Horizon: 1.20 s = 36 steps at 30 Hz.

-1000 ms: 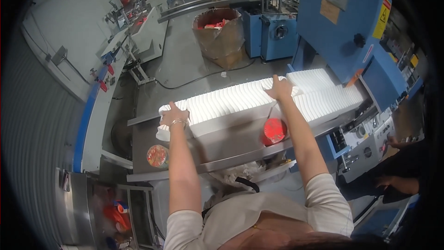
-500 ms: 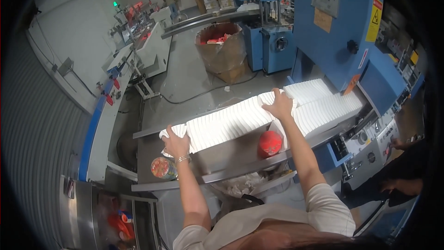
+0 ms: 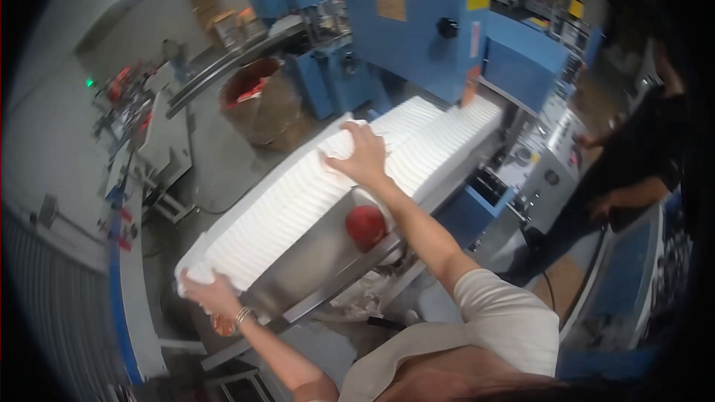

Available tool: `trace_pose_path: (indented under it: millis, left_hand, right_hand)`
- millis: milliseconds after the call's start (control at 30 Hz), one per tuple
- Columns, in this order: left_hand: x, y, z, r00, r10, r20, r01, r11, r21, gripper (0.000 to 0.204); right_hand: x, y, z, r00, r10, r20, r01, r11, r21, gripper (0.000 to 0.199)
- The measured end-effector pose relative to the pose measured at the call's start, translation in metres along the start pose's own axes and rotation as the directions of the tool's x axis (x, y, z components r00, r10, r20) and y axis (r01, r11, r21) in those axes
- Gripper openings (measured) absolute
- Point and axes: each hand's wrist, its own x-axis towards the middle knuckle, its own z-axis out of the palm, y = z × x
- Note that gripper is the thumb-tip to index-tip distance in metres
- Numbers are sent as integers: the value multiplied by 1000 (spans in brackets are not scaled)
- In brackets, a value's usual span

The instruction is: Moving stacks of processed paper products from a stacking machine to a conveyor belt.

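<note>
A long row of folded white sheets (image 3: 275, 205), standing on edge and pressed side by side, runs slantwise along a metal trough (image 3: 302, 262). My left hand (image 3: 212, 294) grips its near left end, fingers curled around the last sheets. At the other end my right hand (image 3: 363, 155) spans the row with thumb and fingers. Whether the row is raised off the trough, I cannot tell. Beyond my right hand, two more white rows (image 3: 447, 134) reach toward the blue machine. A red round-ended object (image 3: 366, 228) sits beside the row, and a patterned round container (image 3: 223, 324) is partly behind my left wrist.
The tall blue machine (image 3: 417, 37) stands at the far end of the rows. At the right is another person in dark clothes (image 3: 603, 186). A big brown bin (image 3: 261, 108) with red scraps is across the floor. White scraps (image 3: 361, 298) lie under the trough.
My view has swung to the right and tilted. Both hands remain at the row's ends; its left end now covers the trough's far edge. The patterned container is more hidden behind my left wrist.
</note>
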Motion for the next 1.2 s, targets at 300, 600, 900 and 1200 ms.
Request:
trace_pose_path:
  millis: [300, 600, 900, 1200]
  left_hand:
    - [16, -52, -104, 966, 13, -259, -24, 999, -42, 53]
    - [22, -251, -265, 829, -184, -527, 219, 976, 4, 54]
    - [15, -433, -374, 594, -270, -758, 530, 840, 116, 51]
    - [66, -543, -390, 419, -396, -817, 796, 593, 121, 55]
  right_hand:
    - [-31, -96, -23, 982, -146, -124, 165, 973, 162, 58]
    - [-177, -301, 38, 953, -296, 63, 231, 847, 479, 58]
    - [-351, -494, 141, 803, -540, 252, 202, 645, 737, 63]
    - [-452, -631, 246, 682, -678, 276, 143, 493, 858, 60]
